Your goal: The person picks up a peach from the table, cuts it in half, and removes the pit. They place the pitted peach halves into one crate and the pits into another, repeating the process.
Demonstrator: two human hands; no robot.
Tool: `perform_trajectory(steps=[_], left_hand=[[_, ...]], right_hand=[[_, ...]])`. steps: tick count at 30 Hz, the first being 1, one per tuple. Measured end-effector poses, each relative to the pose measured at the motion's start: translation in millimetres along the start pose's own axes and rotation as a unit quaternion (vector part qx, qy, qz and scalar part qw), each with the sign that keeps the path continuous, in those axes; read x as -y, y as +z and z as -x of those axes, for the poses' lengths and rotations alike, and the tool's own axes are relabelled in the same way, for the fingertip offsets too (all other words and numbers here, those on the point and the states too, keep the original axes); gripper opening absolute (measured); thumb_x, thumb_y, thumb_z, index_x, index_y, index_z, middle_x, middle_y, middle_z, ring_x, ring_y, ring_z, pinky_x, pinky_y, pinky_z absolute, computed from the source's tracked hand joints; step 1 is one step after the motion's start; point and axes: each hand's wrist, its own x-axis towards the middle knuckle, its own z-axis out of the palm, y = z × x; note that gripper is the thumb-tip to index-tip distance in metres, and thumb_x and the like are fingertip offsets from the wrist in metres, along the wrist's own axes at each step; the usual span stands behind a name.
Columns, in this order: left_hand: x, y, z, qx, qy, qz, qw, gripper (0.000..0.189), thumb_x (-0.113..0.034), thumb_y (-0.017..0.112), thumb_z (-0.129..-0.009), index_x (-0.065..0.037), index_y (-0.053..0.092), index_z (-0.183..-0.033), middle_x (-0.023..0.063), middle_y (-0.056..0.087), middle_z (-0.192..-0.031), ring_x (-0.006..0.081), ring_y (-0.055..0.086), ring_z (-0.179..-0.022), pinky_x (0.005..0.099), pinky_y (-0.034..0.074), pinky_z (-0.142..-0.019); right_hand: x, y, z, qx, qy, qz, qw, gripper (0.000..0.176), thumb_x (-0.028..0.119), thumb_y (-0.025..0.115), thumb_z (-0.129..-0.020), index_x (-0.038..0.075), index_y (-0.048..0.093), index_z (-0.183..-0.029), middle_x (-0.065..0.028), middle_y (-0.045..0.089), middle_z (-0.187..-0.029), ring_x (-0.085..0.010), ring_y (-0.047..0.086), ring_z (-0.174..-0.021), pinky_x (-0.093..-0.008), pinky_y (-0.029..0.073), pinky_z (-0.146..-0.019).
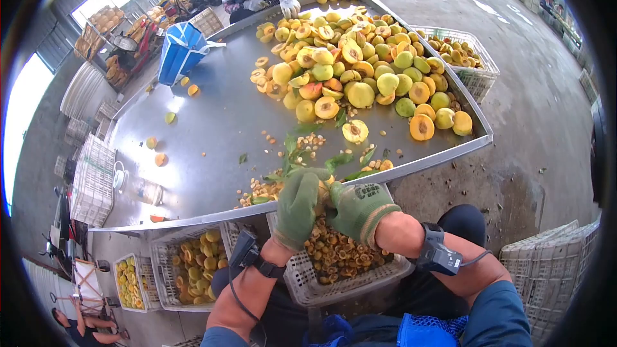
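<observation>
My left hand (299,209) and my right hand (360,209), both in green gloves, meet at the near edge of the metal table (212,148). Their fingers are closed around a yellow-orange fruit (323,191), mostly hidden by the gloves. Just beyond them lie green leaves (295,148) and scattered pits (260,189). A large heap of whole and halved yellow fruit (360,93) covers the table's right part. Below my hands, a crate (315,292) holds small brown pits and scraps (340,257).
Across the table is a person in gloves (257,5). A blue bag (180,51) and a clear jar (143,189) stand at the left. Fruit crates (160,276) sit at lower left, another (491,71) beyond the right edge, and stacked crates (546,263) at lower right.
</observation>
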Motion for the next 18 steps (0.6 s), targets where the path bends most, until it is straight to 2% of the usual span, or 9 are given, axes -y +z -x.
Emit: perform_trajectory(steps=[2, 5, 8, 11, 13, 14, 16, 18], left_hand=[[-0.6, -1.8, -0.4, 0.020, 0.075, -0.095, 0.992, 0.014, 0.000, 0.055, -0.098, 0.005, 0.063, -0.109, 0.0167, 0.067, -0.107, 0.0333, 0.066, -0.093, 0.0381, 0.055, -0.084], [-6.9, -1.2, 2.6, 0.007, 0.015, -0.069, 0.998, 0.031, -0.019, 0.048, -0.108, 0.003, 0.068, -0.115, 0.0087, 0.070, -0.112, 0.0181, 0.064, -0.100, 0.0326, 0.051, -0.092], [-5.3, -0.1, 3.2, -0.014, 0.089, -0.090, 0.992, 0.015, 0.000, 0.056, -0.097, 0.004, 0.064, -0.110, 0.0161, 0.067, -0.108, 0.0316, 0.066, -0.093, 0.0375, 0.055, -0.083], [-16.1, 0.9, 6.5, -0.035, -0.054, 0.042, 0.997, 0.019, -0.007, 0.053, -0.102, 0.004, 0.064, -0.113, 0.0170, 0.068, -0.111, 0.0308, 0.066, -0.093, 0.0382, 0.054, -0.085], [-17.1, 1.5, 8.3, -0.038, -0.042, 0.038, 0.998, 0.023, -0.012, 0.051, -0.105, 0.004, 0.065, -0.114, 0.0177, 0.068, -0.113, 0.0309, 0.066, -0.092, 0.0384, 0.054, -0.086], [-17.1, 1.4, 9.3, -0.041, -0.036, 0.036, 0.998, 0.026, -0.014, 0.049, -0.106, 0.004, 0.065, -0.115, 0.0181, 0.068, -0.114, 0.0309, 0.066, -0.092, 0.0385, 0.054, -0.086], [-12.9, -0.9, 7.4, -0.009, 0.092, -0.077, 0.993, 0.024, -0.013, 0.053, -0.104, 0.004, 0.063, -0.118, 0.0193, 0.067, -0.115, 0.0325, 0.067, -0.094, 0.0398, 0.054, -0.087], [-1.0, -7.5, 7.9, 0.010, 0.230, -0.208, 0.950, 0.025, -0.009, 0.056, -0.102, 0.005, 0.061, -0.121, 0.0207, 0.067, -0.117, 0.0341, 0.067, -0.098, 0.0418, 0.055, -0.089]], right_hand=[[-1.5, -2.4, -1.6, 0.025, 0.003, -0.002, 1.000, 0.027, 0.030, 0.069, -0.084, 0.007, 0.071, -0.099, -0.0195, 0.073, -0.088, -0.0407, 0.071, -0.082, -0.0505, 0.055, -0.073], [-3.2, -3.4, -5.0, 0.062, 0.003, -0.015, 0.998, 0.026, 0.029, 0.067, -0.085, 0.009, 0.071, -0.100, -0.0189, 0.073, -0.091, -0.0404, 0.070, -0.084, -0.0498, 0.055, -0.074], [-8.7, 11.5, -8.2, 0.068, -0.002, -0.054, 0.996, 0.025, 0.027, 0.066, -0.086, 0.009, 0.071, -0.102, -0.0183, 0.073, -0.092, -0.0401, 0.070, -0.087, -0.0487, 0.055, -0.076], [-10.1, 19.6, -6.7, 0.053, -0.029, -0.110, 0.992, 0.024, 0.024, 0.067, -0.087, 0.008, 0.071, -0.105, -0.0174, 0.074, -0.093, -0.0393, 0.070, -0.087, -0.0473, 0.055, -0.076], [-8.5, 21.8, -2.5, 0.024, -0.050, -0.173, 0.983, 0.024, 0.022, 0.068, -0.088, 0.008, 0.071, -0.107, -0.0167, 0.074, -0.093, -0.0386, 0.071, -0.087, -0.0460, 0.055, -0.077], [-9.4, 21.2, -2.5, 0.038, -0.045, -0.187, 0.981, 0.024, 0.021, 0.068, -0.088, 0.008, 0.071, -0.108, -0.0161, 0.074, -0.091, -0.0366, 0.071, -0.085, -0.0452, 0.055, -0.076], [-11.9, 20.2, -2.3, 0.073, -0.041, -0.216, 0.973, 0.024, 0.019, 0.069, -0.089, 0.008, 0.071, -0.110, -0.0150, 0.073, -0.088, -0.0325, 0.071, -0.082, -0.0436, 0.054, -0.075], [-12.4, 12.2, 2.3, 0.102, -0.029, -0.258, 0.960, 0.023, 0.020, 0.068, -0.089, 0.006, 0.071, -0.108, -0.0168, 0.073, -0.087, -0.0327, 0.071, -0.080, -0.0431, 0.055, -0.074]])
